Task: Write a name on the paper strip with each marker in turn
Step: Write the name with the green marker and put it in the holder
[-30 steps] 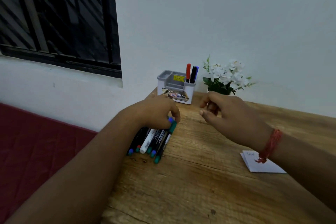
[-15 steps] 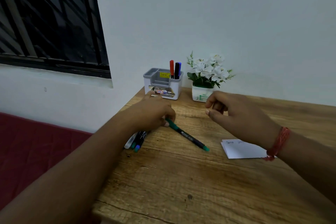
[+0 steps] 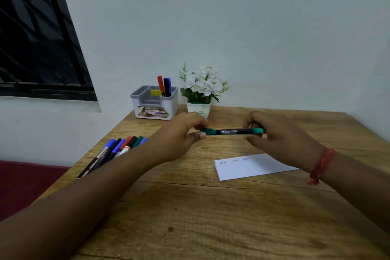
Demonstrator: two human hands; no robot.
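Both hands holding green marker (image 3: 231, 131) level in air above wooden table (image 3: 190, 217); left hand (image 3: 181, 133) pinching cap end with thumb and fingers; right hand (image 3: 278, 135) pinching other end with curled fingers; paper strip (image 3: 253, 168) lying flat on table just under right wrist, three tiny words showing on top edge; bunch of markers (image 3: 118, 148) lying by left arm near table edge; grey holder (image 3: 154, 103) standing at back with red and blue markers inside; flower pot (image 3: 199, 93) sitting right beside it.
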